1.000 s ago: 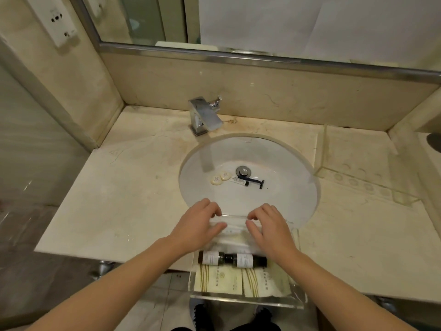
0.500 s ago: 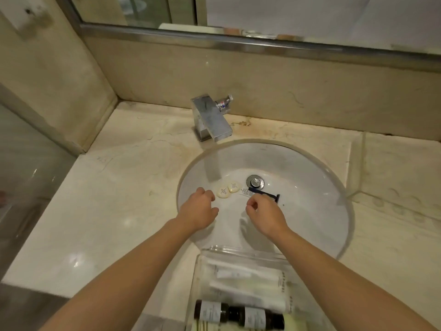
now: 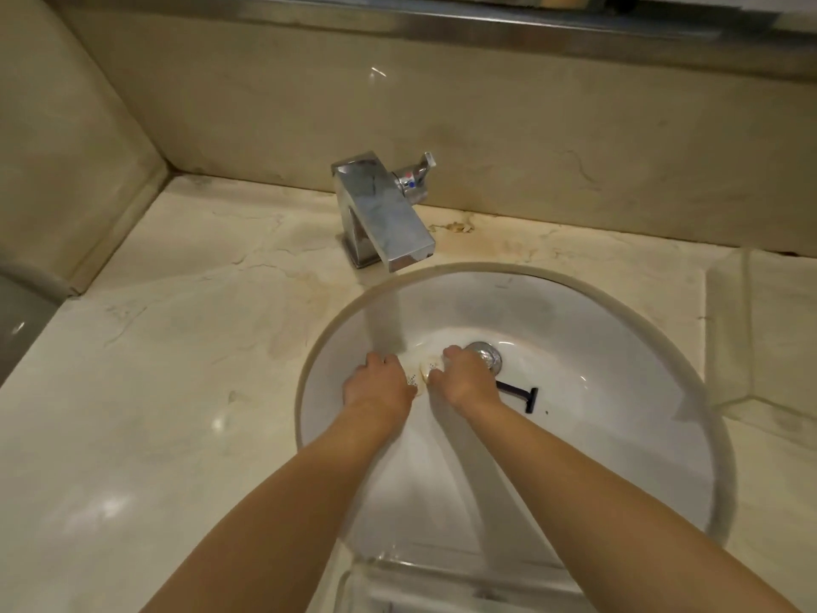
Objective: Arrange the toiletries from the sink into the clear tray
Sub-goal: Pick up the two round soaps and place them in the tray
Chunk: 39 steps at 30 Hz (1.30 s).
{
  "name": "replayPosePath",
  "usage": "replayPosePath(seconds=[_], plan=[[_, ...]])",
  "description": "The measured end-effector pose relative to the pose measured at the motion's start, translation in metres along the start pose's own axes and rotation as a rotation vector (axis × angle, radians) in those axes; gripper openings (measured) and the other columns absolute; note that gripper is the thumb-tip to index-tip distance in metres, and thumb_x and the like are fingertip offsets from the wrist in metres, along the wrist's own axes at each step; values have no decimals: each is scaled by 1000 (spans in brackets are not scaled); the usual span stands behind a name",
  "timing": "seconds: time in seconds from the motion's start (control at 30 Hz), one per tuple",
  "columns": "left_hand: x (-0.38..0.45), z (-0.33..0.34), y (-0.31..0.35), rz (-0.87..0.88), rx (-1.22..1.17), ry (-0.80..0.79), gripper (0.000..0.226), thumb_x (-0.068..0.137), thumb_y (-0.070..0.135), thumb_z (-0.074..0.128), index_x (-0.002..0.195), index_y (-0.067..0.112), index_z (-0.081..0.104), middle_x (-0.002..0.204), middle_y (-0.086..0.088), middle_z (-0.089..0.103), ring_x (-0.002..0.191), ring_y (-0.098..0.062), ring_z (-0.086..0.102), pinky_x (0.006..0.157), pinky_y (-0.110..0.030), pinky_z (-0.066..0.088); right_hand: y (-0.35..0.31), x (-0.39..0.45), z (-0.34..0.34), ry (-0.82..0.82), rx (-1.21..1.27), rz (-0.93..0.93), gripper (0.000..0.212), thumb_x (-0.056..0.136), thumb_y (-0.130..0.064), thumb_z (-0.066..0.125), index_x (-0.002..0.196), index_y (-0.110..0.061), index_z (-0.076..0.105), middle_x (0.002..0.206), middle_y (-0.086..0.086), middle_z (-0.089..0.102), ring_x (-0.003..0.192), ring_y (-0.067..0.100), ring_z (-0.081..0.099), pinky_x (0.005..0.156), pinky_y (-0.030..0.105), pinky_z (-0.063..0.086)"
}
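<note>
Both my hands reach down into the white sink [image 3: 619,435], side by side just left of the drain [image 3: 488,353]. My left hand [image 3: 378,387] has its fingers curled on a round cream soap [image 3: 413,382], which is mostly hidden under them. My right hand [image 3: 466,378] pinches a second round soap [image 3: 430,370]. A black razor [image 3: 524,395] lies on the sink floor just right of my right wrist. Only the far edge of the clear tray [image 3: 362,586] shows at the bottom, on the sink's near rim; its contents are blurred.
A square chrome faucet [image 3: 382,214] juts over the sink's far rim, above my hands. The beige marble counter [image 3: 154,413] spreads to the left, and a wall closes it off at the back. A second clear tray's edge [image 3: 747,347] stands at the right.
My hands left the clear tray and moved forward into the sink. They now rest on the two round soaps. The camera has tipped down and closer.
</note>
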<state>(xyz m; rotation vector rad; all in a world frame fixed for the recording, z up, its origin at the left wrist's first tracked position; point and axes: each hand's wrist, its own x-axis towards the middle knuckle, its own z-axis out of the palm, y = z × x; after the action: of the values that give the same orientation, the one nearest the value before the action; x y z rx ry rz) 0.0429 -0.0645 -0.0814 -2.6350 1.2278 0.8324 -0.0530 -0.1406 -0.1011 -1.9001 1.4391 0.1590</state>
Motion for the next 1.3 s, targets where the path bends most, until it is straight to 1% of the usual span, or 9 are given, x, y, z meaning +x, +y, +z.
replayPosePath(seconds=[0.1, 0.23, 0.37, 0.53, 0.67, 0.77, 1.0, 1.2, 1.3], plan=[[12, 4, 13, 66, 56, 1, 53, 93, 34, 54, 137, 11, 39, 139, -11, 40, 123, -30, 49, 93, -42, 46, -2, 6, 10, 35, -97, -41, 6, 86, -13, 53, 92, -11, 51, 116, 21, 54, 87, 31, 54, 68, 32, 40], [19, 10, 21, 33, -36, -13, 49, 91, 22, 58, 134, 7, 40, 135, -13, 44, 122, -32, 52, 93, -45, 49, -4, 8, 11, 52, -12, -70, 23, 86, -10, 57, 107, -6, 50, 116, 20, 50, 95, 34, 56, 75, 33, 41], [11, 11, 11, 17, -135, 22, 40, 89, 20, 58, 124, 11, 42, 120, -13, 59, 109, -33, 60, 82, -41, 50, 2, 2, 3, -11, 105, -30, 26, 81, -14, 65, 98, -14, 45, 98, 10, 57, 82, 27, 53, 68, 31, 40], [-4, -12, -1, 166, -375, -23, 18, 82, 16, 64, 96, 12, 53, 103, -11, 65, 90, -28, 61, 70, -31, 45, 0, -13, -10, -12, 267, -3, 33, 86, -13, 60, 118, -12, 56, 104, 6, 61, 87, 29, 62, 84, 37, 51], [-26, -44, -4, 203, -673, -158, 20, 79, 5, 69, 72, 17, 54, 68, -3, 61, 57, -15, 59, 52, -19, 48, -13, -36, -42, 4, 734, 90, 19, 88, -9, 58, 107, -10, 56, 89, 8, 62, 55, 19, 59, 61, 31, 52], [-46, -61, -9, 236, -813, -224, 13, 81, 5, 70, 75, 14, 62, 68, -5, 59, 59, -17, 57, 58, -26, 49, -22, -61, -65, -83, 842, 78, 15, 89, -10, 59, 104, -9, 55, 93, 15, 66, 55, 18, 59, 60, 29, 52], [-102, -93, -12, 295, -967, -409, 10, 83, 0, 69, 90, 6, 65, 83, -8, 62, 78, -22, 67, 80, -32, 60, -37, -125, -109, -131, 692, -129, 19, 87, -9, 65, 103, -4, 57, 91, 12, 65, 69, 21, 64, 69, 32, 57], [-167, -105, -16, 364, -812, -391, 39, 73, 1, 79, 107, 2, 60, 85, -10, 66, 65, -19, 67, 57, -23, 56, -32, -186, -125, -220, 605, -214, 13, 86, -8, 66, 89, -9, 54, 91, 18, 70, 74, 26, 68, 65, 31, 56], [-193, -96, -25, 366, -742, -392, 43, 69, 2, 82, 101, 4, 52, 86, -15, 68, 63, -21, 66, 49, -22, 51, -22, -219, -119, -288, 579, -209, 14, 86, -4, 64, 87, -9, 50, 87, 19, 69, 69, 26, 67, 60, 29, 55]])
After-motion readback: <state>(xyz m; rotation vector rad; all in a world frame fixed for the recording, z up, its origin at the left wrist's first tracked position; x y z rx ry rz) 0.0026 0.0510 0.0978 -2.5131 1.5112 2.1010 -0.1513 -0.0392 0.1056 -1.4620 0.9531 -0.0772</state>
